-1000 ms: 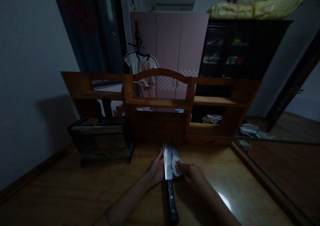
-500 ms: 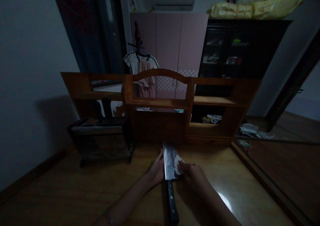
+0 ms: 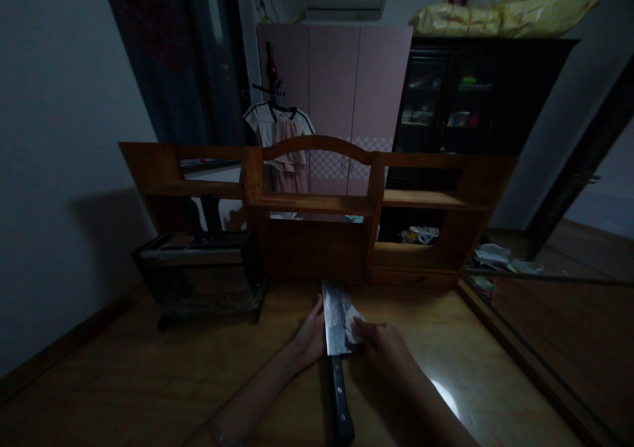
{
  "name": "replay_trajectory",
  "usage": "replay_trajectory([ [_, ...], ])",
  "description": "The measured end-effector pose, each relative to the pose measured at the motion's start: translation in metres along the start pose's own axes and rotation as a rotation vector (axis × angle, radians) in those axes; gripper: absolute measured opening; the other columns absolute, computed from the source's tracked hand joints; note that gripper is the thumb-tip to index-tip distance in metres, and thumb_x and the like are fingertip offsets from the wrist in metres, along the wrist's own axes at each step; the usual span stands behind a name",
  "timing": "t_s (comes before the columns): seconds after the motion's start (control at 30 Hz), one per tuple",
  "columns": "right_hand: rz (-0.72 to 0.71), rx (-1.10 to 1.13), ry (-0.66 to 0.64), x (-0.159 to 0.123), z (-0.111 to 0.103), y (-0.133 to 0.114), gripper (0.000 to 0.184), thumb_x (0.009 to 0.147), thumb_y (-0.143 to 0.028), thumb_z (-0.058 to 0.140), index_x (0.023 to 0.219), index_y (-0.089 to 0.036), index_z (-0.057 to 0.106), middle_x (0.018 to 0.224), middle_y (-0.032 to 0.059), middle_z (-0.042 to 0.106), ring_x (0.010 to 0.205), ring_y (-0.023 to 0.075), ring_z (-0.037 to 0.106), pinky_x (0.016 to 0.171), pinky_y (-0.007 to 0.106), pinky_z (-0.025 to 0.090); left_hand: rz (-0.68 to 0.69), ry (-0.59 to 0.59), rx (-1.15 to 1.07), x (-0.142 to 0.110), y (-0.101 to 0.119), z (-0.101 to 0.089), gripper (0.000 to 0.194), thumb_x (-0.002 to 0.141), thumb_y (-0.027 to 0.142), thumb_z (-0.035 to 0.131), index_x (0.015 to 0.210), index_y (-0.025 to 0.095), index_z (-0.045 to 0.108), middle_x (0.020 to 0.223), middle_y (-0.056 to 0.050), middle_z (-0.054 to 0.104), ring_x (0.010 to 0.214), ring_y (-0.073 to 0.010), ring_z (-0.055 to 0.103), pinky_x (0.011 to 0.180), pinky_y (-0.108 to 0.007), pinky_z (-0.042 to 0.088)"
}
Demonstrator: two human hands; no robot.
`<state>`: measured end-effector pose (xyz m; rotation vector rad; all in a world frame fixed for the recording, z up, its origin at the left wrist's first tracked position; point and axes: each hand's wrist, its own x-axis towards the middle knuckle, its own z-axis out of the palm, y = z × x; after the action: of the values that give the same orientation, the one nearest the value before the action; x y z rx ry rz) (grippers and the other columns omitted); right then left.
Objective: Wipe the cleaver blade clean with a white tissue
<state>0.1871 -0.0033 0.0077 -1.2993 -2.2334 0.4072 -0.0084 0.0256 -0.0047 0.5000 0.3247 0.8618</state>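
A cleaver with a broad metal blade and a black riveted handle lies lengthwise before me, handle toward me. My left hand grips the blade along its left side, the thumb at the edge and the other fingers mostly hidden. Pinched in my right hand is a crumpled white tissue, pressed on the right part of the blade. Wet-looking or smeared marks show on the metal. Neither hand touches the handle.
A dark knife block with black-handled knives stands at the left of the wooden tabletop. A wooden shelf unit runs along the back edge. Behind it are a pink wardrobe and a black cabinet.
The tissue in my right hand has shifted slightly to the right across the blade, baring more metal. My left hand and the cleaver have stayed put.
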Motion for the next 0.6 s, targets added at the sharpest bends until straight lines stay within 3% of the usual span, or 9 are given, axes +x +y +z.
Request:
replay_trajectory([
  [0.2, 0.065, -0.056, 0.026, 0.000, 0.001, 0.004, 0.045, 0.082, -0.005, 0.044, 0.115, -0.021, 0.070, 0.108, 0.0086, 0.073, 0.095, 0.0232, 0.071, 0.085, 0.028, 0.054, -0.004, -0.056, -0.013, 0.000, -0.001, -0.002, 0.071, 0.093, 0.062, 0.036, 0.129, 0.003, 0.055, 0.124, -0.021, 0.061, 0.120, -0.0327, 0.054, 0.109, -0.045, 0.031],
  [0.27, 0.064, -0.041, 0.083, 0.000, 0.000, 0.001, 0.047, 0.082, -0.005, 0.044, 0.120, -0.019, 0.067, 0.118, 0.0103, 0.069, 0.103, 0.0242, 0.068, 0.090, 0.031, 0.053, 0.004, -0.059, -0.019, 0.000, -0.001, -0.004, 0.071, 0.093, 0.062, 0.035, 0.129, 0.004, 0.055, 0.124, -0.021, 0.061, 0.119, -0.0323, 0.055, 0.109, -0.044, 0.031],
  [0.37, -0.039, 0.058, 0.122, -0.001, -0.001, -0.009, 0.058, 0.081, -0.002, 0.042, 0.133, -0.023, 0.057, 0.137, 0.0067, 0.056, 0.121, 0.0227, 0.058, 0.103, 0.037, 0.046, 0.005, -0.041, -0.005, 0.000, -0.002, -0.008, 0.068, 0.093, 0.063, 0.035, 0.126, 0.007, 0.057, 0.117, -0.019, 0.065, 0.112, -0.0308, 0.059, 0.105, -0.043, 0.034],
  [0.43, -0.135, 0.122, 0.080, -0.003, 0.000, -0.019, 0.064, 0.080, 0.001, 0.041, 0.137, -0.027, 0.051, 0.142, 0.0033, 0.050, 0.126, 0.0209, 0.053, 0.106, 0.037, 0.044, 0.001, -0.007, -0.003, 0.000, -0.002, -0.010, 0.066, 0.092, 0.064, 0.036, 0.118, 0.009, 0.062, 0.106, -0.017, 0.069, 0.099, -0.0279, 0.064, 0.098, -0.039, 0.040],
  [0.6, -0.285, 0.089, -0.031, -0.002, 0.010, -0.034, 0.069, 0.073, 0.004, 0.042, 0.134, -0.027, 0.055, 0.143, 0.0020, 0.048, 0.132, 0.0208, 0.046, 0.110, 0.039, 0.040, -0.002, 0.069, -0.056, 0.004, -0.003, -0.014, 0.060, 0.091, 0.064, 0.038, 0.094, 0.011, 0.066, 0.079, -0.010, 0.068, 0.072, -0.0205, 0.065, 0.078, -0.031, 0.046],
])
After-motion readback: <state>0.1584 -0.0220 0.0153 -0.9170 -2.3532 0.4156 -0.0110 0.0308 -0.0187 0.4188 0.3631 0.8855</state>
